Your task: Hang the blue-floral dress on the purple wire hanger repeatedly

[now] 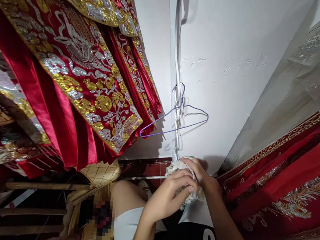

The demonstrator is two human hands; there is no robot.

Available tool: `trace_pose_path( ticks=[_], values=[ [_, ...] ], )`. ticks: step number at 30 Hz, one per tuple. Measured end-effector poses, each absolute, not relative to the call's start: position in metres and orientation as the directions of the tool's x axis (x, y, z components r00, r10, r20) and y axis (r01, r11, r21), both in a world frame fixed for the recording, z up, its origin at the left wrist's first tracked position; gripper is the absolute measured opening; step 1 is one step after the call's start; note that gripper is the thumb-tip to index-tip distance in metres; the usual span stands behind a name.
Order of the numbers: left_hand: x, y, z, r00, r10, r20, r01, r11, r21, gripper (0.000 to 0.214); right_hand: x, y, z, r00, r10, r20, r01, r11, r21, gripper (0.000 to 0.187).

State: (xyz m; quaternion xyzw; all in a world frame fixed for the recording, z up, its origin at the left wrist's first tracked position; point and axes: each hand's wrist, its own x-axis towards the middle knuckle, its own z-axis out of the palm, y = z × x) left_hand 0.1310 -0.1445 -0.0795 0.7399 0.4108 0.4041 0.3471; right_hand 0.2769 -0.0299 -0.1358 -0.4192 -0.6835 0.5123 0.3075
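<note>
I have L hand [168,191] and R hand [198,171] grasping the crumpled white patterned-cloth bundle [176,166] over the pale fabric shorts [129,223]; I est. it lt., soft, not fragile, best gripped by bunched folds, both sides.

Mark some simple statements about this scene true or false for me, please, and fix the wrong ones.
1. The left hand and the right hand are both on the pale cloth. True.
2. The hanger is bright green. False: the hanger is purple.
3. The red clothes on the left carry gold and silver decoration. True.
4. The right hand holds the hanger. False: the hanger is up by the wall, apart from both hands.
5. Red fabric shows only on the left. False: there is also red fabric on the right.
</note>
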Motion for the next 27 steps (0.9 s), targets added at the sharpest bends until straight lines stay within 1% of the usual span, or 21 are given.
trace_pose_path(
  ticks=[1,2,3,4,5,6,8,9,11,12,14,16,19,21,23,24,25,27],
  values=[
    [0.125,-0.142,-0.078,0.292,0.899,0.327,0.323,-0.414,0.851,0.017,0.276,-0.027,-0.128,-0.481,0.877,-0.025,0.319,0.148,-0.936,0.036],
    [0.118,-0.137,-0.077,0.224,0.911,0.346,0.314,-0.404,0.859,0.019,0.275,-0.025,-0.119,-0.519,0.854,-0.045,0.364,0.173,-0.915,0.035],
    [0.112,-0.132,-0.076,0.149,0.918,0.367,0.301,-0.396,0.868,0.027,0.274,-0.024,-0.109,-0.579,0.812,-0.064,0.386,0.205,-0.899,0.036],
    [0.105,-0.126,-0.077,0.091,0.919,0.383,0.286,-0.393,0.874,0.034,0.274,-0.024,-0.1,-0.66,0.747,-0.081,0.391,0.25,-0.886,0.037],
    [0.1,-0.119,-0.077,0.077,0.919,0.387,0.269,-0.393,0.879,0.039,0.274,-0.025,-0.09,-0.742,0.664,-0.096,0.381,0.3,-0.874,0.039],
    [0.095,-0.114,-0.079,0.114,0.919,0.377,0.255,-0.394,0.883,0.041,0.275,-0.026,-0.081,-0.813,0.572,-0.106,0.356,0.346,-0.868,0.04],
    [0.09,-0.108,-0.086,0.277,0.906,0.321,0.244,-0.389,0.888,0.046,0.277,-0.031,-0.067,-0.908,0.398,-0.128,0.292,0.385,-0.876,0.039],
    [0.089,-0.107,-0.091,0.354,0.889,0.291,0.24,-0.387,0.89,0.049,0.277,-0.034,-0.062,-0.934,0.329,-0.138,0.264,0.379,-0.887,0.034],
    [0.089,-0.11,-0.102,0.424,0.872,0.244,0.253,-0.373,0.893,0.052,0.279,-0.039,-0.055,-0.957,0.242,-0.158,0.233,0.325,-0.916,0.02],
    [0.089,-0.112,-0.108,0.426,0.877,0.222,0.267,-0.356,0.896,0.05,0.279,-0.041,-0.053,-0.959,0.227,-0.171,0.235,0.295,-0.926,0.016],
    [0.088,-0.115,-0.117,0.412,0.896,0.164,0.281,-0.296,0.913,0.039,0.28,-0.043,-0.049,-0.953,0.246,-0.176,0.243,0.276,-0.93,0.018],
    [0.086,-0.114,-0.122,0.402,0.906,0.129,0.269,-0.251,0.93,0.029,0.282,-0.042,-0.045,-0.944,0.29,-0.157,0.249,0.315,-0.916,0.026],
    [0.078,-0.106,-0.116,0.409,0.905,0.118,0.266,-0.241,0.933,0.018,0.285,-0.037,-0.032,-0.928,0.36,-0.098,0.242,0.379,-0.893,0.026],
    [0.071,-0.099,-0.105,0.419,0.904,0.083,0.33,-0.237,0.914,0.022,0.288,-0.033,-0.02,-0.913,0.405,-0.057,0.225,0.381,-0.897,0.024],
    [0.062,-0.093,-0.09,0.444,0.894,0.052,0.458,-0.277,0.845,0.017,0.292,-0.029,-0.009,-0.898,0.438,-0.045,0.221,0.36,-0.907,0.024],
    [0.057,-0.091,-0.082,0.449,0.893,0.043,0.543,-0.311,0.78,0.013,0.294,-0.028,-0.004,-0.894,0.444,-0.062,0.239,0.355,-0.904,0.024],
    [0.052,-0.089,-0.075,0.435,0.899,0.042,0.632,-0.338,0.697,0.019,0.296,-0.027,-0.002,-0.891,0.445,-0.085,0.266,0.362,-0.893,0.023],
    [0.041,-0.088,-0.064,0.354,0.933,0.06,0.777,-0.329,0.536,0.042,0.298,-0.024,-0.002,-0.889,0.445,-0.108,0.314,0.42,-0.851,0.018]
  ],
)
